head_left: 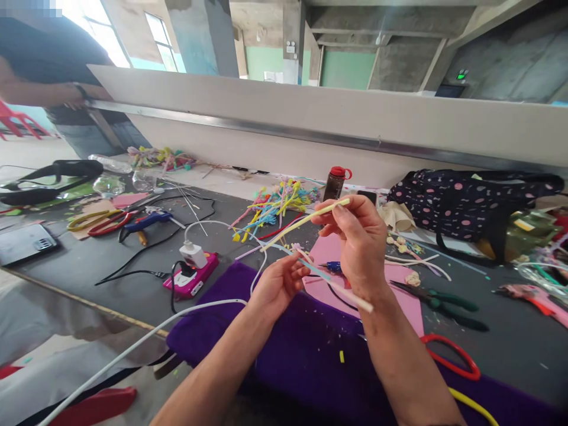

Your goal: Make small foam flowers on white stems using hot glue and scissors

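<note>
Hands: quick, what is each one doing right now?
Left hand: closed, pinching a pale blue strip.
Right hand: closed, holding a yellow stick.

I note on the grey tabletop (pixel 110 260): a pink power strip (pixel 189 281) carrying a white charger (pixel 193 254), a blue glue gun (pixel 148 223), and green-handled pliers (pixel 444 303). A red-capped bottle (pixel 336 182) stands beside a dotted bag (pixel 461 204). Another person (pixel 39 71) stands far left.

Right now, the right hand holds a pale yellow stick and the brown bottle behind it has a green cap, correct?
Not quite. The head view shows the bottle has a red cap, not green. The right hand does hold the pale yellow stick.
</note>
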Demonstrator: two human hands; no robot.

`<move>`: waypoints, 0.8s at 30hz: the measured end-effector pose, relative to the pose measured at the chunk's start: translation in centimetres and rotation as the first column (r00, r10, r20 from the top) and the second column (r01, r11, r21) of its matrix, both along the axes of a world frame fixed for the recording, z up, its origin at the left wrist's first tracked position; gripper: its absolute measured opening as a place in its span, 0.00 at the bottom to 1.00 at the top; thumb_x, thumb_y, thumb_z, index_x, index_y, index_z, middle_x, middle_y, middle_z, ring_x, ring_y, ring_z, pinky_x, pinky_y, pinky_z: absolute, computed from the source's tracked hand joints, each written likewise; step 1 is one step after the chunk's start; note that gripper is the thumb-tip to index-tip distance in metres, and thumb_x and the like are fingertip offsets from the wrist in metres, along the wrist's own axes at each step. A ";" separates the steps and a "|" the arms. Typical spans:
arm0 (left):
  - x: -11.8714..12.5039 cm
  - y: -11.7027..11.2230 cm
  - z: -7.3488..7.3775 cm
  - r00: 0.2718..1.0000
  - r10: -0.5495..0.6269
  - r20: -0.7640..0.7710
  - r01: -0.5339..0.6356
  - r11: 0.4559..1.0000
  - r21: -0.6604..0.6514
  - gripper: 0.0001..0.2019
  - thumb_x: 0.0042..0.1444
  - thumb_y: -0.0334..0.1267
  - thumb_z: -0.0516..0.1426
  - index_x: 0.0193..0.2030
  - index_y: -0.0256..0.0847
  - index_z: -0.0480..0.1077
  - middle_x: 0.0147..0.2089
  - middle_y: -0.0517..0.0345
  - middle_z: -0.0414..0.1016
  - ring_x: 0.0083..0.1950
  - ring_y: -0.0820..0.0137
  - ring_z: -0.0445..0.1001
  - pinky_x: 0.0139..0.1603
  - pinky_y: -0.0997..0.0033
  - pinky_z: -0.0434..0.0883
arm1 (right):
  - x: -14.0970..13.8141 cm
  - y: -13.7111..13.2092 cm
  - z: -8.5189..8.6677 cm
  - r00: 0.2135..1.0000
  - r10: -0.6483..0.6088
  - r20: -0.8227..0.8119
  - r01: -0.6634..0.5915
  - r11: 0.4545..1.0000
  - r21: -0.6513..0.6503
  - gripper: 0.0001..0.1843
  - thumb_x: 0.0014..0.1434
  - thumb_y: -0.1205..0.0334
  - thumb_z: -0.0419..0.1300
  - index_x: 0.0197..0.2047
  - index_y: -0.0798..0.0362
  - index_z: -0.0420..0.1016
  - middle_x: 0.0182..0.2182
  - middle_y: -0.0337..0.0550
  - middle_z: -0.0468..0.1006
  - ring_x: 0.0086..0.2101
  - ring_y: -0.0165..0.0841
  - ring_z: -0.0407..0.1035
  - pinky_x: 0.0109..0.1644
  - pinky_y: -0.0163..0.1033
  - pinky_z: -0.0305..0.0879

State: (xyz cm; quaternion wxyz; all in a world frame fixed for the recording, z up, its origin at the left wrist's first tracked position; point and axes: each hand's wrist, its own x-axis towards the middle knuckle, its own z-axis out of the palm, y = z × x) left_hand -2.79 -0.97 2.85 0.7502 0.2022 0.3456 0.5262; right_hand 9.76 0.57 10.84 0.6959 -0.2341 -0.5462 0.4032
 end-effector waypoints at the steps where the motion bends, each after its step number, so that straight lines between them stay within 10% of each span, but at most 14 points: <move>1: 0.1 0.1 -0.3 0.998 -0.034 -0.045 0.035 0.999 0.024 0.06 0.53 0.32 0.57 0.37 0.32 0.70 0.34 0.52 0.75 0.27 0.76 0.74 0.16 0.85 0.66 | 0.1 0.1 0.0 1.000 -0.008 0.000 0.008 1.000 0.003 0.02 0.58 0.63 0.55 0.35 0.51 0.65 0.34 0.38 0.77 0.30 0.28 0.75 0.25 0.31 0.67; 12: 1.7 -1.8 -1.2 0.737 -0.383 -0.557 0.500 0.863 0.068 0.10 0.47 0.37 0.58 0.36 0.34 0.69 0.27 0.56 0.74 0.19 0.75 0.70 0.12 0.82 0.61 | 1.1 0.3 0.6 1.000 -0.027 0.016 0.027 1.000 0.006 0.01 0.58 0.61 0.54 0.35 0.48 0.64 0.32 0.36 0.76 0.29 0.28 0.74 0.23 0.30 0.66; 18: 3.4 -1.9 -2.1 0.493 -0.213 -0.844 0.525 0.846 0.092 0.10 0.50 0.43 0.54 0.26 0.38 0.68 0.17 0.63 0.68 0.15 0.76 0.67 0.13 0.80 0.59 | 1.0 0.4 0.4 0.999 0.018 0.040 -0.019 1.000 0.019 0.03 0.59 0.60 0.54 0.34 0.48 0.63 0.32 0.35 0.75 0.28 0.27 0.74 0.24 0.30 0.66; 24: 4.1 -1.6 -2.5 0.403 0.009 -0.915 0.504 0.833 0.230 0.07 0.48 0.39 0.56 0.24 0.40 0.66 0.16 0.66 0.66 0.17 0.77 0.64 0.19 0.79 0.59 | 0.7 0.4 0.2 0.998 0.050 0.039 -0.051 0.998 0.022 0.02 0.59 0.62 0.55 0.35 0.49 0.63 0.30 0.35 0.75 0.28 0.27 0.74 0.23 0.30 0.65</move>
